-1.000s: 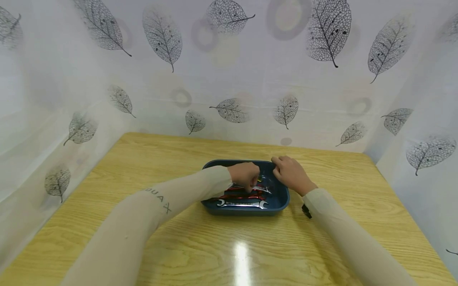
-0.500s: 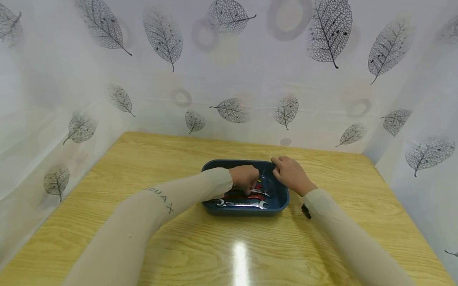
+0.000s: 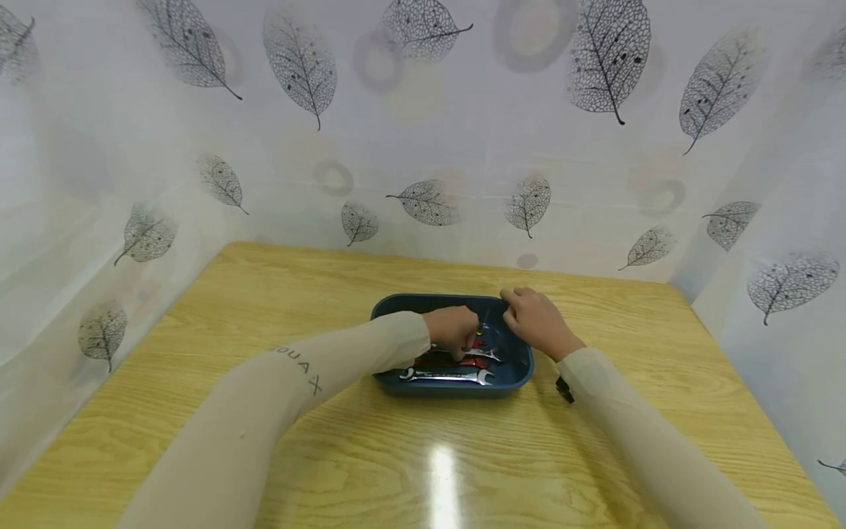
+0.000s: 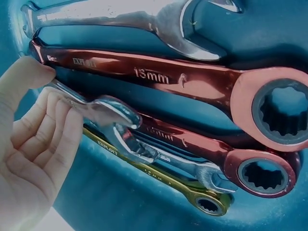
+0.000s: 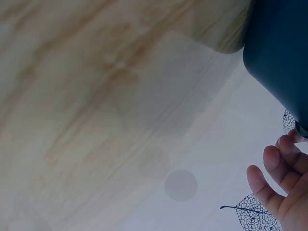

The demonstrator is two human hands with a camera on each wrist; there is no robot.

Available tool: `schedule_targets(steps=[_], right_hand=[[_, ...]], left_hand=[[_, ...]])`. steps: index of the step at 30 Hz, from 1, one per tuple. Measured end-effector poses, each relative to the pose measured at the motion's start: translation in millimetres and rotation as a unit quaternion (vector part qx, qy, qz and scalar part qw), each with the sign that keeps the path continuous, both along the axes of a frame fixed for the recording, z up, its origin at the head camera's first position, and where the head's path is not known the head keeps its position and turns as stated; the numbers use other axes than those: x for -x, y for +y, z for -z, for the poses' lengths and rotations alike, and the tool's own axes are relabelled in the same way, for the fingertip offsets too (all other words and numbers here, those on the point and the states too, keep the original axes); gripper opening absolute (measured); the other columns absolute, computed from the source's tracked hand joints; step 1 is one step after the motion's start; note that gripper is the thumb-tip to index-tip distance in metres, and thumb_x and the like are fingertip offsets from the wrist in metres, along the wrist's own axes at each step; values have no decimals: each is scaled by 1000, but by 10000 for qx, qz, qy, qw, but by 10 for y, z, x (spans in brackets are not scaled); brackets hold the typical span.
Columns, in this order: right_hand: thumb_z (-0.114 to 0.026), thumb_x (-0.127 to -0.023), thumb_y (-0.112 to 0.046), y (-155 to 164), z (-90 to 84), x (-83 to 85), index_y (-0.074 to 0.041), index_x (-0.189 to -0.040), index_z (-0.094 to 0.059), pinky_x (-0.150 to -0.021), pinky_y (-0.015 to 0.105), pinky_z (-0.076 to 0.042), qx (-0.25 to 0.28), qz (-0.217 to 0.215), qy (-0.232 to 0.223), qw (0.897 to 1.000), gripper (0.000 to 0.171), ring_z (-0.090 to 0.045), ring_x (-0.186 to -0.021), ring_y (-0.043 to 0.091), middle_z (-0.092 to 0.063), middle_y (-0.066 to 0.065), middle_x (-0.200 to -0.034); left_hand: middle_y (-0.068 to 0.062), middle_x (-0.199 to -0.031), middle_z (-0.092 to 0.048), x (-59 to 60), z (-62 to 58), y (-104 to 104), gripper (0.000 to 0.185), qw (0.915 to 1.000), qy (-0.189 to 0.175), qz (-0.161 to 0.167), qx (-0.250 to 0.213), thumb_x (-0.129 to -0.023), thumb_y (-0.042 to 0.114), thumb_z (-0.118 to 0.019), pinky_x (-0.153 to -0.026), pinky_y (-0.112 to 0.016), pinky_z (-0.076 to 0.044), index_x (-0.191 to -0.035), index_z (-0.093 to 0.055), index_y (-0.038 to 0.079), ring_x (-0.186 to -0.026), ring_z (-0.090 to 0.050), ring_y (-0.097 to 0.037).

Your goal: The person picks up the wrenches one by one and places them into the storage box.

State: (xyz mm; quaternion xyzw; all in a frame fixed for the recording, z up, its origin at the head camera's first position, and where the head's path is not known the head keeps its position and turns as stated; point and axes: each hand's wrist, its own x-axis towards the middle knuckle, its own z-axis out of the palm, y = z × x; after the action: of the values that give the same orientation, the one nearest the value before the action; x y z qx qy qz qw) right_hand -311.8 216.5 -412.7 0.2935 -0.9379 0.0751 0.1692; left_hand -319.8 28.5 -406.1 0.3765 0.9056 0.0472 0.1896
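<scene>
**K:** Wood-grain table (image 3: 264,308), leaf-print sheeting (image 3: 423,147) on three sides. Where's the work?

**M:** Dark blue tray (image 3: 522,371) mid-table, a bit toward the far side. Both hands at it.

**K:** Left hand?

**M:** Left hand (image 3: 452,329) is down inside the tray. Wrist view: fingers (image 4: 45,130) curled, thumb on top, pinching the end of a small silver wrench (image 4: 122,130).

**K:** What's under it?

**M:** That wrench lies across a small red ratchet wrench (image 4: 216,156), with a yellow wrench (image 4: 159,178) just beside it. Big red wrench (image 4: 159,77) marked 13mm sits on the other side, then a large silver open-end wrench (image 4: 144,19), which lies nearest the tray's near wall in the head view.

**K:** Right hand?

**M:** Right hand (image 3: 537,321) rests on the tray's far right rim, fingers bent over the edge. Whether it actually grips the rim, can't tell; the wrist view only shows loosely curled fingertips (image 5: 269,180) beside the tray wall.

**K:** Anything else?

**M:** Small black item (image 3: 564,390) on the table near the right sleeve, too small to identify.
</scene>
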Motion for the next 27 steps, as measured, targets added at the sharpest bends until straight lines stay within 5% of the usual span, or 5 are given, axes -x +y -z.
schedule_targets(steps=[27], right_hand=[[-49, -84, -6, -3, 4, 9, -8, -81, -47, -53, 29, -32, -10, 15, -10, 10000, 4, -37, -56, 17, -40, 3, -62]], left_hand=[[5, -85, -67, 33, 56, -18, 11, 9996, 63, 243, -94, -76, 14, -75, -67, -20, -49, -84, -68, 14, -74, -59, -7]])
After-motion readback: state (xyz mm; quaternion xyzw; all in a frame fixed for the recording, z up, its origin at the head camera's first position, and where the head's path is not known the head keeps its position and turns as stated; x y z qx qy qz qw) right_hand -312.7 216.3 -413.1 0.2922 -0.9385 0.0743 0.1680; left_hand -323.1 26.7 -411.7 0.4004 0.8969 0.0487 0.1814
